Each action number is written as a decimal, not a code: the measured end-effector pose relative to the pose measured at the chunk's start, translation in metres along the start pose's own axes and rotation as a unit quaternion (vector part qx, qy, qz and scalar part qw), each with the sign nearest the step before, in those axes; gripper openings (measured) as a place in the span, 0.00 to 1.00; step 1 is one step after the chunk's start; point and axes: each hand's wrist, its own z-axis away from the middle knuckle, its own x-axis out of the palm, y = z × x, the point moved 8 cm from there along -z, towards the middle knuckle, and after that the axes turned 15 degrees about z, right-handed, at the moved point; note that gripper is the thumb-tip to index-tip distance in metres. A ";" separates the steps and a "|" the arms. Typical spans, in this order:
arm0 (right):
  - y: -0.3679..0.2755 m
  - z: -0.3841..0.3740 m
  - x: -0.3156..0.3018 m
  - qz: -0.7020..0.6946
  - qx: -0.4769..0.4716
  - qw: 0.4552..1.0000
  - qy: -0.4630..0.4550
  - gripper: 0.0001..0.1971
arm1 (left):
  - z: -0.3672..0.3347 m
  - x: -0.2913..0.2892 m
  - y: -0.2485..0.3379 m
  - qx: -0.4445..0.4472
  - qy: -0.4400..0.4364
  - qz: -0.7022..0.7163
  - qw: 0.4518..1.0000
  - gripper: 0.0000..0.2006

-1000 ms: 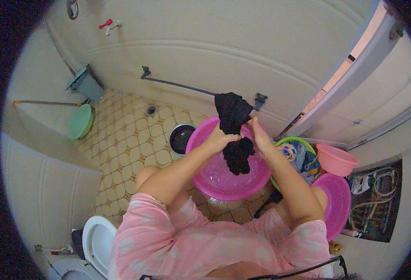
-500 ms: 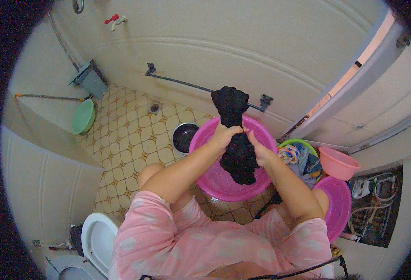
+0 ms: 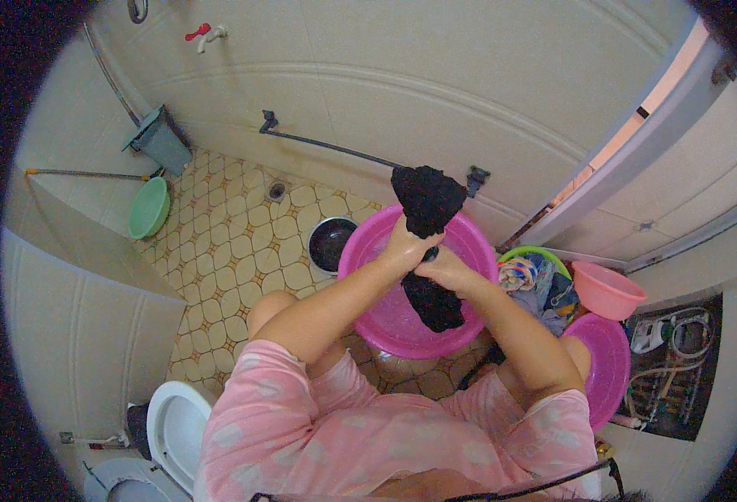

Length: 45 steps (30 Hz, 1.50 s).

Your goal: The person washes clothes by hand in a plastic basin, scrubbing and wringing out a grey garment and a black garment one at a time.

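A dark black cloth (image 3: 428, 201) is gathered in both hands above a large pink basin (image 3: 358, 314). My left hand (image 3: 408, 248) is closed round its middle, with one bunch sticking out beyond the fingers. Just nearer and to the right, my right hand (image 3: 452, 272) grips the cloth too, and the other end hangs down below it over the basin. The two hands sit close together. Whether the cloth is a shirt, trousers or something else cannot be made out.
Right of the basin, a green tub (image 3: 536, 251) holds mixed clothes, beside a salmon basin (image 3: 607, 291) and another pink basin (image 3: 607, 368). A dark round bowl (image 3: 332, 245) stands on the tiled floor at left. Behind, a wall rail (image 3: 326, 149) runs low.
My right hand has turned and closed round the cloth nearer my left hand. The cloth's far end has swung right and spread, and its middle is pinched tighter.
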 end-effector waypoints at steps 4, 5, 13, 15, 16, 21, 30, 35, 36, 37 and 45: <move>-0.009 -0.003 -0.008 0.172 -0.050 0.977 0.116 0.22 | 0.005 0.000 0.011 0.079 0.022 -0.044 0.996 0.20; -0.016 -0.001 -0.009 0.212 -0.058 0.967 0.126 0.22 | 0.006 -0.001 0.011 0.079 0.023 -0.044 0.996 0.20; -0.008 0.003 -0.024 0.188 -0.016 0.961 0.202 0.25 | -0.011 0.003 -0.023 -0.044 0.002 0.084 0.995 0.24; -0.013 0.008 -0.036 0.161 -0.030 0.954 0.250 0.27 | -0.013 0.002 -0.029 -0.089 -0.008 0.139 0.986 0.24; -0.022 0.010 -0.040 0.105 -0.017 0.963 0.248 0.27 | -0.010 0.000 -0.033 -0.130 -0.012 0.193 0.973 0.25; -0.044 0.021 -0.070 0.014 -0.039 0.944 0.326 0.26 | 0.004 0.012 -0.046 -0.201 -0.078 0.173 0.961 0.32; -0.056 0.019 -0.065 0.242 -0.099 0.926 0.271 0.39 | 0.014 0.022 -0.063 -0.251 -0.121 0.267 0.923 0.30; -0.074 0.025 -0.052 0.389 -0.088 0.898 0.183 0.52 | 0.019 0.024 -0.051 -0.268 -0.102 0.375 0.881 0.29; -0.077 0.028 -0.045 0.427 -0.088 0.883 0.174 0.54 | 0.018 0.026 -0.049 -0.287 -0.100 0.429 0.850 0.28; -0.079 0.030 -0.039 0.463 -0.087 0.867 0.164 0.55 | 0.018 0.028 -0.046 -0.287 -0.101 0.429 0.850 0.28; -0.053 0.031 -0.084 -0.108 -0.053 0.982 0.144 0.24 | -0.001 0.009 -0.044 -0.226 -0.021 0.322 0.919 0.14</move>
